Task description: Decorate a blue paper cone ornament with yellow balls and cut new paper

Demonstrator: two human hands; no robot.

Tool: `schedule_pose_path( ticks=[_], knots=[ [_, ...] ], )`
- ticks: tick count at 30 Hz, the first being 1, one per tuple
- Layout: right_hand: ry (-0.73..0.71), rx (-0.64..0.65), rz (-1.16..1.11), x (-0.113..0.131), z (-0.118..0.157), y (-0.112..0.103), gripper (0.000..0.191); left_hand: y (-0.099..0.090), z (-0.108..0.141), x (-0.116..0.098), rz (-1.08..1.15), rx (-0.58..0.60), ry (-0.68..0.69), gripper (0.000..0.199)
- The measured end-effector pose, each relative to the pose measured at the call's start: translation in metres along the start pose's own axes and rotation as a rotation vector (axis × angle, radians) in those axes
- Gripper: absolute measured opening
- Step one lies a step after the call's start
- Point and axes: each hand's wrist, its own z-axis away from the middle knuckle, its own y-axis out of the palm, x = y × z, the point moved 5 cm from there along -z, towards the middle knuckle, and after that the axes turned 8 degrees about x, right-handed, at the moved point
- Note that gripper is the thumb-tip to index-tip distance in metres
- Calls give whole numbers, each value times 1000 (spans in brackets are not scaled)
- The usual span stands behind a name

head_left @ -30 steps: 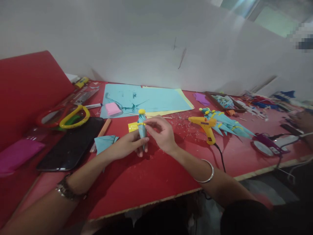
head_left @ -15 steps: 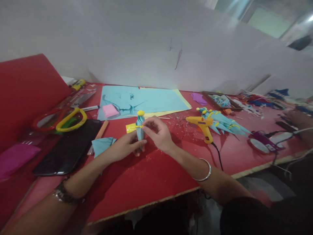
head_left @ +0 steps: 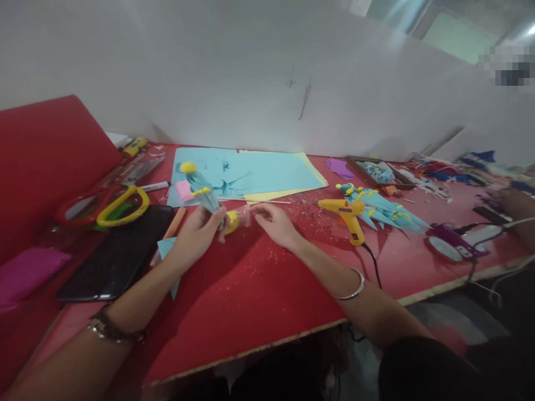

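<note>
In my left hand (head_left: 204,223) is a folded light-blue paper figure (head_left: 203,184), tilted to the upper left. It has a yellow ball on top and a yellow band round it; motion blurs it a little. My right hand (head_left: 273,223) pinches the end of a small clear plastic packet (head_left: 243,216) with yellow in it. The packet's yellow part lies close beside my left fingertips; whether they touch it cannot be told. Folded blue paper (head_left: 166,247) lies partly hidden under my left forearm.
Right of my hands lie a yellow glue gun (head_left: 345,211) and several finished blue figures (head_left: 384,209). Blue sheets (head_left: 267,170) lie behind. Left are a black phone (head_left: 112,259) and yellow-handled scissors (head_left: 125,209). A person's hand (head_left: 507,203) shows far right.
The blue paper figure has tipped from upright and moved left with my left hand. My right hand has left its yellow band and taken hold of the plastic packet, which is now lifted.
</note>
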Motion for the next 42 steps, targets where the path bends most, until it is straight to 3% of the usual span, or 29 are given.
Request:
schedule_pose_path(
  ticks=[4, 8, 18, 21, 26, 42],
  knots=[
    [3, 77, 15, -3, 1, 7, 21, -9, -8, 24, 18, -72, -99, 24],
    [17, 95, 2, -1, 2, 10, 22, -8, -10, 39, 15, -46, -220, 24],
    [0, 162, 279, 10, 4, 13, 19, 4, -3, 27, 147, 29, -295, 15],
    [-58, 225, 287, 14, 5, 16, 16, 9, -1, 25, 202, 71, -292, 17],
    [-33, 268, 316, 16, 8, 19, 11, 14, 0, 27, 236, 106, -249, 23],
    [-4, 132, 231, 20, 13, 21, 13, 17, 0, 23, 237, 126, -276, 22]
  ],
)
